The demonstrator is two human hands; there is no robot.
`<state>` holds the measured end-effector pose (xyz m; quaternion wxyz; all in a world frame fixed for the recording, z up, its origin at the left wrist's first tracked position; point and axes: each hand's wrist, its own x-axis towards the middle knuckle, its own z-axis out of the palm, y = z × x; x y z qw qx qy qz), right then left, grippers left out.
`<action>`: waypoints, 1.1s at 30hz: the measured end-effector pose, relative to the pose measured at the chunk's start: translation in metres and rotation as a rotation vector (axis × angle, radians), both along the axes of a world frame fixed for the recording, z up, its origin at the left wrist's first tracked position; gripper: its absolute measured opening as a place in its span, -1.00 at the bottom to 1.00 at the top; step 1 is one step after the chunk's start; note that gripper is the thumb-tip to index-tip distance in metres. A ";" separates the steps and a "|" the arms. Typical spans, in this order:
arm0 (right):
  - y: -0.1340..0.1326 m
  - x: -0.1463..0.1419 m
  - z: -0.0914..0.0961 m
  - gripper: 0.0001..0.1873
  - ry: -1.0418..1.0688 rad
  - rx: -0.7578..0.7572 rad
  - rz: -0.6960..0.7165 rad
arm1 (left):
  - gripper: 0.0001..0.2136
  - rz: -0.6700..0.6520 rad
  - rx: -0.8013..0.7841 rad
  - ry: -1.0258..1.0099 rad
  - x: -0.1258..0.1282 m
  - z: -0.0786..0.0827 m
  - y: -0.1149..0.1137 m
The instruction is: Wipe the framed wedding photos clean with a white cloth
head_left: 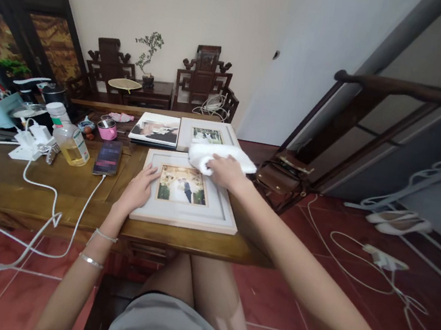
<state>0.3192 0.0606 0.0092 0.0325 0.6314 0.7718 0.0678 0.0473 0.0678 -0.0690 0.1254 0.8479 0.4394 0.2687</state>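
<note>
A white picture frame (219,225) with a wedding photo (183,186) in its middle lies flat on the wooden table. My left hand (139,188) rests on the frame's left side, fingers stretched out over its edge. At the upper right of the frame, my right hand (225,171) grips a white cloth (242,159). The cloth covers that corner and part of a second picture frame (230,133) lying just behind. To the left of this second frame is a photo album (156,127) with a pale and dark cover.
Left on the table (82,204) are a phone (107,158) on a charging cable, a bottle of yellow liquid (73,146), a pink cup (107,128) and a white power strip (33,144). A wooden chair (402,88) carrying a brown bag (282,175) stands at the right.
</note>
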 end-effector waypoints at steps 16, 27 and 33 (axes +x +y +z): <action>-0.087 0.034 0.044 -0.64 0.156 0.055 0.025 | -0.46 -0.007 -0.006 -0.003 -0.001 0.000 0.002; -0.022 -0.001 -0.014 -0.62 -0.007 0.086 0.146 | -0.48 -0.010 0.023 -0.046 -0.004 -0.006 0.009; -0.108 -0.011 0.002 -0.56 0.059 -0.085 0.191 | -0.47 0.010 0.025 -0.025 -0.002 -0.007 0.008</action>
